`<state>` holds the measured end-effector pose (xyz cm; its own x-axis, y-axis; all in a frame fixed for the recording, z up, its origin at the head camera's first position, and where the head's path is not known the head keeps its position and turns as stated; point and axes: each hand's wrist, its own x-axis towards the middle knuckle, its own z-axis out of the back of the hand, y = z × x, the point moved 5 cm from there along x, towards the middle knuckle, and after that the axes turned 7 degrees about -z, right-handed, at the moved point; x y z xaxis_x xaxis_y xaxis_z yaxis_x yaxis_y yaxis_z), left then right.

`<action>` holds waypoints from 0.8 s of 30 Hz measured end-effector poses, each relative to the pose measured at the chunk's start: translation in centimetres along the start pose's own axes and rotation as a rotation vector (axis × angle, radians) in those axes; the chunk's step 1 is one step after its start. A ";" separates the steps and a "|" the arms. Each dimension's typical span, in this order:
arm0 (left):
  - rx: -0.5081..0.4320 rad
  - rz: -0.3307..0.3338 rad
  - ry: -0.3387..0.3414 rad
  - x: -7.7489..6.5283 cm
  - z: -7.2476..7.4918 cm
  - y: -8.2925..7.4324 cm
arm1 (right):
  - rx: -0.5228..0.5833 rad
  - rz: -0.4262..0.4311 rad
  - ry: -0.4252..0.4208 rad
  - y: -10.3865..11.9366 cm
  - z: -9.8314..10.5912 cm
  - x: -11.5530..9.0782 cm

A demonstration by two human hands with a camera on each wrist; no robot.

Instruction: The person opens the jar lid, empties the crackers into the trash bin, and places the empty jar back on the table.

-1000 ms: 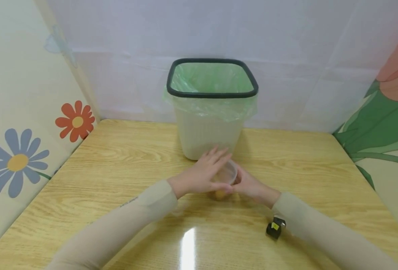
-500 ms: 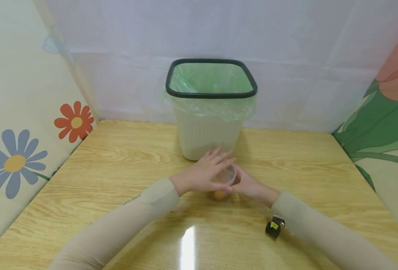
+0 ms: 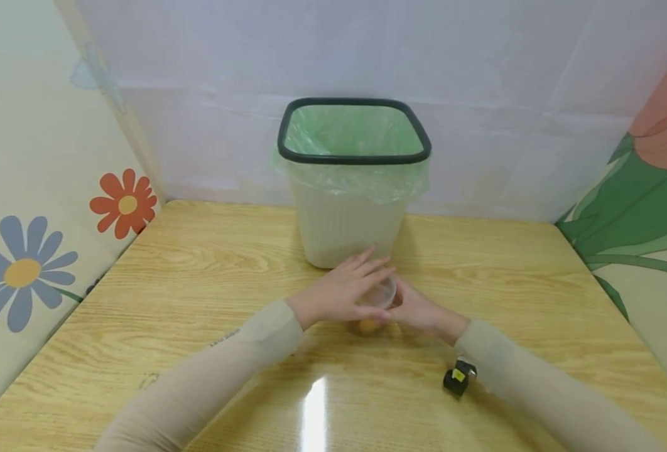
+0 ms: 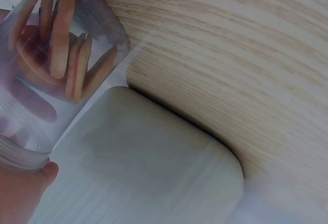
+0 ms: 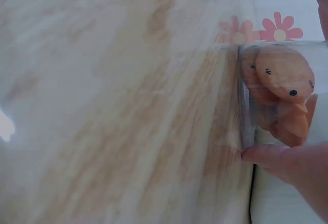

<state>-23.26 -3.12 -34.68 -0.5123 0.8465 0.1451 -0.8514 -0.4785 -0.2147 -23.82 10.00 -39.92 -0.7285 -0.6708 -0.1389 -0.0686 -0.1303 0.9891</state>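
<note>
A clear plastic jar (image 4: pixel 120 34) of brown biscuits (image 4: pixel 61 39) is held between both hands, just in front of the bin. My left hand (image 3: pixel 345 290) lies over the top of the jar, its thumb on the near side and its fingers spread across the lid (image 3: pixel 387 292). The right hand (image 3: pixel 421 309) grips the jar's side from the right. In the right wrist view, a right finger (image 5: pixel 266 157) presses near the jar's base, and some biscuits (image 5: pixel 287 75) have small dark marks. Part of the lid is hidden beneath the left palm.
A cream bin (image 3: pixel 347 220) with a dark rim (image 3: pixel 356 159) and green liner (image 3: pixel 356 129) stands behind the jar on the wooden table (image 3: pixel 226 251). A small black device (image 3: pixel 459 376) is at the right cuff. Flower-patterned panels flank the table; a white sheet (image 3: pixel 509 107) hangs behind.
The left forearm and wrist have shifted slightly to the right. Both hands stay at the jar, which has hardly moved.
</note>
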 end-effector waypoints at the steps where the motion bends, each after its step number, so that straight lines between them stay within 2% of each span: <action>1: 0.009 0.002 -0.002 0.0 0.0 0.0 | 0.003 -0.007 0.003 0.0 0.0 0.0; 10: 0.028 0.043 -0.026 -0.1 -0.2 -0.2 | -0.029 -0.039 -0.020 -0.1 0.1 -0.2; 24: 0.096 0.085 -0.093 0.0 -0.1 -1.1 | -0.041 -0.030 -0.055 -0.1 0.1 0.0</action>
<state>-22.33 -2.62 -34.50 -0.5874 0.7788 0.2201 -0.8090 -0.5715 -0.1370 -23.84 10.08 -39.98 -0.7631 -0.6249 -0.1649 -0.0639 -0.1809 0.9814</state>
